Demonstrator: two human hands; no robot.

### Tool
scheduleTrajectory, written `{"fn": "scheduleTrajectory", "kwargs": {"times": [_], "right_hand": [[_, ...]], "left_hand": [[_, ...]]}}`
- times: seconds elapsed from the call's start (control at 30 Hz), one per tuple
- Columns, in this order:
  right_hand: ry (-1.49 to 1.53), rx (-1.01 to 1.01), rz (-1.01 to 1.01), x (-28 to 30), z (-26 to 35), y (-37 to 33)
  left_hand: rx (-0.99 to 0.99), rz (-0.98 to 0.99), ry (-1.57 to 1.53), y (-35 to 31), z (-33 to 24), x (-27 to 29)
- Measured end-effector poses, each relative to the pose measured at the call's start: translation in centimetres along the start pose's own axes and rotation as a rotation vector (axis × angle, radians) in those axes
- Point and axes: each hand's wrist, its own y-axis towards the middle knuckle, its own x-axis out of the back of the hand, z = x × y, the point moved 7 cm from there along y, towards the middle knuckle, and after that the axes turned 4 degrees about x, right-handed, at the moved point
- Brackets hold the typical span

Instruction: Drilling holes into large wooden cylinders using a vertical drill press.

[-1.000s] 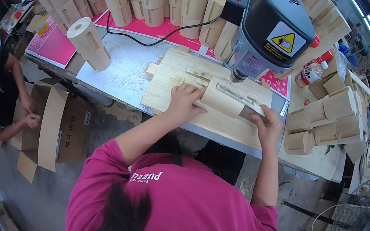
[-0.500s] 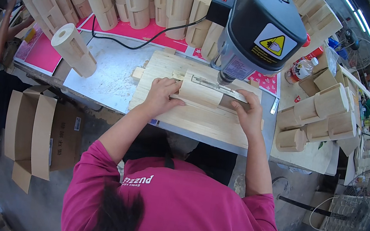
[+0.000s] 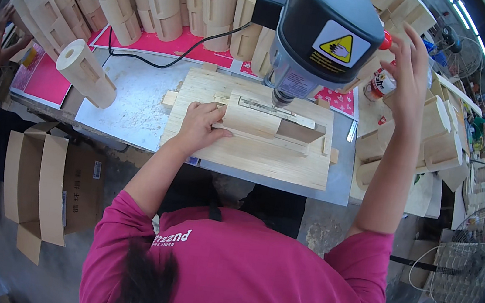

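We found the wooden cylinder (image 3: 249, 120) lying on its side on the pale board (image 3: 241, 157), slot uppermost, beneath the chuck (image 3: 282, 98) of the drill press (image 3: 326, 31). Its left end sat against the fingertips of the left hand (image 3: 200, 126); its right end met a brown-faced block (image 3: 300, 131). A narrow strip (image 3: 278, 112) ran along the top, over both.

Edges: the board reached almost to the near edge of the table (image 3: 127, 96). We noted open tabletop to the left, as far as a lone standing cylinder (image 3: 87, 73), and a bare strip to the right of the board. The far side was crowded with stacked cylinders (image 3: 169, 10), a black cord (image 3: 174, 63) looping in front of them.

Fingers: on the left hand they were half curled, thumb apart on the near side; firm grip or mere steadying, we could not tell. The right hand (image 3: 408, 78) was up beside the machine's red knob (image 3: 386, 40), fingers loosely spread, well apart from the cylinder. Contact with the knob we could not make out.
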Motion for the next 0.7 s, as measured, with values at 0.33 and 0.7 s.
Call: {"fn": "scheduleTrajectory", "kwargs": {"times": [0.33, 0.7], "right_hand": [[-0.499, 0.255, -0.009, -1.9, 5.2, -2.0], [-0.345, 0.249, -0.030, -3.6, 1.9, -13.6]], "left_hand": [[-0.028, 0.016, 0.061, 0.2, 0.3, -0.4], [-0.009, 0.032, 0.042, 0.3, 0.1, -0.5]]}}
